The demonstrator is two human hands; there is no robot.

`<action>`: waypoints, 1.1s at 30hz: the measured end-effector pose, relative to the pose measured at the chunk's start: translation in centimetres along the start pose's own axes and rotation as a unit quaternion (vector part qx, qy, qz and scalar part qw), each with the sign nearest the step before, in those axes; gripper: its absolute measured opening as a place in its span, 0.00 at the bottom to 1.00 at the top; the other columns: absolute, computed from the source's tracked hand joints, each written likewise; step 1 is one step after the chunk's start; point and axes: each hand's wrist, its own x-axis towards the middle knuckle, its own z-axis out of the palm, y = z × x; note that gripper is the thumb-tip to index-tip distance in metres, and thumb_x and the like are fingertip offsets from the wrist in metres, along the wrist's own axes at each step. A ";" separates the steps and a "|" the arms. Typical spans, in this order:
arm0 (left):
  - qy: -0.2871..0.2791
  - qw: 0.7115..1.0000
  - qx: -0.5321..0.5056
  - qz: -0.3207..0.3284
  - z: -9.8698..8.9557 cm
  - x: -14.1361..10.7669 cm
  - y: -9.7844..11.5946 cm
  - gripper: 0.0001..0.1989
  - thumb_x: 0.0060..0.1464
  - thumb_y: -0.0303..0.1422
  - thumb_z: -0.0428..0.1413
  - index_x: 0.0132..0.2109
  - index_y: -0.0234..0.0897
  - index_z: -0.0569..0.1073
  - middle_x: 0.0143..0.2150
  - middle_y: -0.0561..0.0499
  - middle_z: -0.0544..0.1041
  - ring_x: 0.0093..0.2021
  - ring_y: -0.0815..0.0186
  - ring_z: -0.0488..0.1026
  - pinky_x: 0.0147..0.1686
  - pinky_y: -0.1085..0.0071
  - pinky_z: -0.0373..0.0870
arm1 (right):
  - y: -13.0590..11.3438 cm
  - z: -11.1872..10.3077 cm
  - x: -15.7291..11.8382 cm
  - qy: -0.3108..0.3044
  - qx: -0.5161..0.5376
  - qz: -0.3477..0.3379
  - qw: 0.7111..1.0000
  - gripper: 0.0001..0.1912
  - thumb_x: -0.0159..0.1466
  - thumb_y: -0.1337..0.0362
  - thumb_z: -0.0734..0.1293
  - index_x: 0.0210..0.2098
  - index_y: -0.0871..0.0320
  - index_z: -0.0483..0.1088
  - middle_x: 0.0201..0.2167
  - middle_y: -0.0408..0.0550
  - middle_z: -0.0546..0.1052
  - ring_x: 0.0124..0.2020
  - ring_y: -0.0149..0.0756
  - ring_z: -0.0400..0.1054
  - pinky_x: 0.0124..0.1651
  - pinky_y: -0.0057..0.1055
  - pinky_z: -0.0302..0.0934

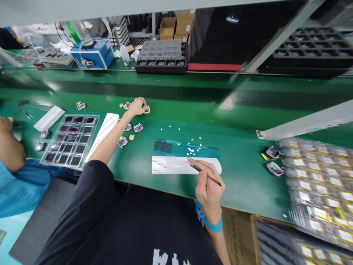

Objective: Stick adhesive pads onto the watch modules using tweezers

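Note:
My left hand reaches to the back of the green bench, its fingers closed on a small device housing with a pale rim. Other open housings and a yellow-edged square part lie near that forearm. In my right hand is a pair of dark tweezers, held like a pen above a white label strip. Printed labels fill the strip's left end. Just behind it lies a teal film with black pieces at its left and small white bits scattered around.
Left of me are a clear tray of dark square parts, white printed sheets and a co-worker's arm. Stacked clear trays stand at the right, beside a slanting white post. A shelf behind holds a blue box.

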 end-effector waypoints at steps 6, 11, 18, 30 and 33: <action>0.012 0.999 -0.031 -0.032 0.2 -2.6 0.5 0.11 0.60 0.37 0.63 0.46 0.33 0.76 0.54 0.44 0.76 0.58 0.54 0.71 0.60 0.50 0.66 | -0.1 1.5 1.1 -0.030 0.024 -0.012 0.999 0.18 0.74 0.74 0.56 0.52 0.53 0.73 0.37 0.46 0.82 0.40 0.37 0.76 0.42 0.36 0.72; 0.076 0.987 -0.133 -0.043 -1.1 -4.7 2.8 0.08 0.54 0.32 0.64 0.37 0.34 0.73 0.33 0.50 0.77 0.35 0.63 0.73 0.43 0.64 0.70 | -0.4 3.0 2.0 -0.034 0.009 -0.046 0.998 0.16 0.75 0.72 0.54 0.52 0.54 0.71 0.28 0.43 0.77 0.28 0.35 0.72 0.34 0.32 0.69; 0.071 0.937 -0.341 -0.019 0.0 -14.5 9.7 0.16 0.60 0.44 0.58 0.43 0.35 0.76 0.27 0.51 0.80 0.25 0.67 0.73 0.26 0.72 0.66 | -0.8 5.2 3.1 -0.068 -0.056 -0.038 0.995 0.12 0.76 0.60 0.64 0.53 0.58 0.73 0.27 0.42 0.77 0.23 0.30 0.70 0.27 0.28 0.63; 0.024 0.829 -0.545 -0.123 0.1 -24.6 16.9 0.19 0.56 0.45 0.65 0.50 0.42 0.76 0.35 0.51 0.84 0.27 0.64 0.82 0.31 0.69 0.84 | -2.0 5.8 2.9 -0.013 -0.023 -0.086 0.996 0.12 0.70 0.72 0.67 0.51 0.53 0.72 0.36 0.44 0.83 0.29 0.30 0.77 0.33 0.24 0.71; 0.054 0.836 -0.532 -0.125 0.0 -25.2 17.6 0.15 0.57 0.42 0.65 0.48 0.40 0.77 0.37 0.51 0.85 0.27 0.65 0.82 0.31 0.70 0.84 | -2.4 5.4 2.8 -0.012 -0.023 -0.068 0.997 0.12 0.71 0.71 0.68 0.52 0.54 0.71 0.36 0.45 0.83 0.28 0.31 0.77 0.33 0.25 0.72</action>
